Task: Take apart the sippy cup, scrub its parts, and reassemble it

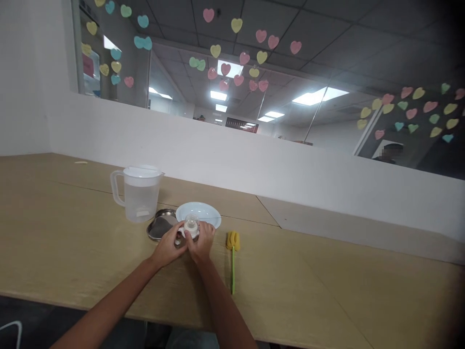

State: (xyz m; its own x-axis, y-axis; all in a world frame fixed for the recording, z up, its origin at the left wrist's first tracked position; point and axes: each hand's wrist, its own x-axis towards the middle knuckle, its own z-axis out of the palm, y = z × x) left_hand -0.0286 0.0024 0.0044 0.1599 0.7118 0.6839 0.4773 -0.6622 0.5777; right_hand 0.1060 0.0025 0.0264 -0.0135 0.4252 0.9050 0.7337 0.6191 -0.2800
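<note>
Both hands are closed around a baby bottle (191,227) with a white collar and a clear top, held over the table in front of the bowl. My left hand (169,248) grips its left side, and a white handle-like part shows by the fingers. On the right side, my right hand (202,241) wraps round it with the thumb at the front. The bottle's lower part is mostly hidden by the hands. Just behind is a pale blue bowl (198,209). A shiny metal tray (160,227) lies beside my left hand.
A lidded clear plastic pitcher (141,196) stands at the back left. To the right lies a brush (233,252) with a yellow sponge head and green handle. Behind the wooden table (90,242) rises a white wall (218,155) below a window with heart-shaped notes.
</note>
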